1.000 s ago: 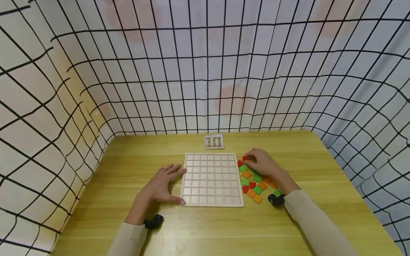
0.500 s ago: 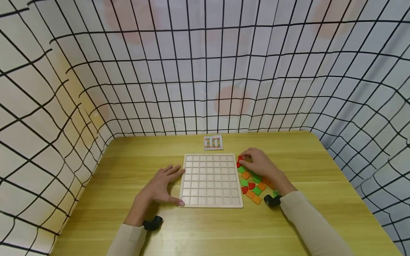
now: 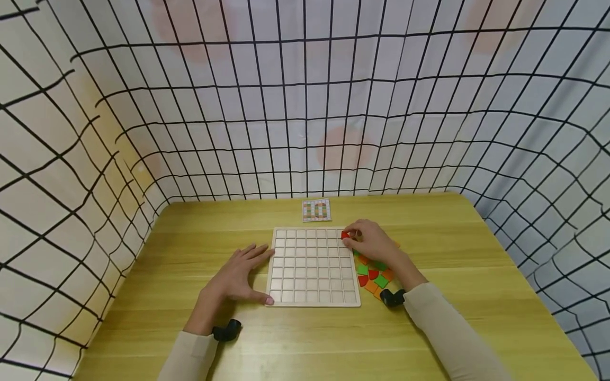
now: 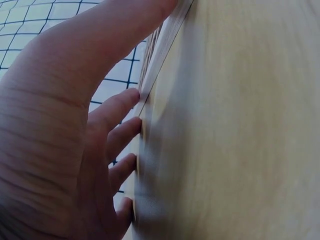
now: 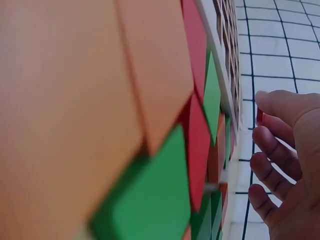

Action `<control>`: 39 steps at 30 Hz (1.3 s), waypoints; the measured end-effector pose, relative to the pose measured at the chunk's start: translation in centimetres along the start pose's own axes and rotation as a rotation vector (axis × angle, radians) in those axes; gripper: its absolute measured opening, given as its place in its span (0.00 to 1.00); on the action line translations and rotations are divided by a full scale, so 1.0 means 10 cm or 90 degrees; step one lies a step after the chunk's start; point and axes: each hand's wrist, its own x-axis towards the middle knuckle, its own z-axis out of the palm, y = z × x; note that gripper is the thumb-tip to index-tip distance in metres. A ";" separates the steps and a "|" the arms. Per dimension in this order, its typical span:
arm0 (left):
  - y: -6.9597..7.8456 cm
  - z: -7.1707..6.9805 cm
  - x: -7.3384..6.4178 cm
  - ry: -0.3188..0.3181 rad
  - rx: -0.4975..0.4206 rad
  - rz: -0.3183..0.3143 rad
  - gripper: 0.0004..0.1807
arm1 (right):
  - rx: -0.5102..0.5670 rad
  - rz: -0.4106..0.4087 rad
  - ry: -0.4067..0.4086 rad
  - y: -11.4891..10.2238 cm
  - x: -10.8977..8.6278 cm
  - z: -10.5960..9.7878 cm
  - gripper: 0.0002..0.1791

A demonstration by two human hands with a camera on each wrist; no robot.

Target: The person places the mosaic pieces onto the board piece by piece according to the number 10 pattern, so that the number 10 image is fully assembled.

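"Leftward goes the right hand [image 3: 373, 242]: a second ago it was among the pieces beside the board [image 3: 310, 269], and now its fingertips are at the board's far right corner, with a red piece [image 3: 345, 235]."

"How is it holding that?"

"Pinched between thumb and index finger. The right wrist view shows the red edge between those two tips, and the other fingers bend loosely below, off the piece."

"So where does the piece lie against the grip?"

"Right at the tips, well out from the palm. From the head it sticks out on the left side of the fingers, over the corner square. Whether it touches the board, I can't tell."

"And the left hand [image 3: 240, 274]?"

"Same place as before, fingers spread and gripping nothing. Its thumb touches the near left corner of the board, and the index fingertip meets the left edge farther up."

"What's around them?"

"Loose pieces [image 3: 362, 270] in red, green and orange lie along the board's right side, some under the right hand and wrist. A small patterned card [image 3: 316, 210] is on the table [image 3: 305, 346] just beyond the board's far edge."
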 end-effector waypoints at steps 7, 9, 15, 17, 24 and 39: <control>-0.01 -0.01 -0.02 -0.006 -0.003 -0.006 0.69 | 0.019 0.010 -0.017 -0.10 0.10 0.11 0.18; -0.01 0.00 -0.01 -0.005 -0.002 -0.001 0.69 | 0.023 0.018 -0.018 -0.10 0.12 0.13 0.18; 0.00 0.01 0.01 -0.006 -0.005 0.008 0.69 | 0.038 0.021 -0.032 -0.14 0.15 0.18 0.16; 0.00 0.01 0.01 -0.009 -0.003 0.005 0.69 | 0.035 0.022 -0.037 -0.14 0.16 0.20 0.17; -0.03 0.01 0.01 -0.011 0.004 -0.002 0.69 | 0.015 0.009 -0.036 -0.13 0.20 0.25 0.16; -0.03 -0.01 -0.01 -0.003 0.009 0.002 0.68 | -0.003 -0.016 -0.031 -0.19 0.21 0.29 0.16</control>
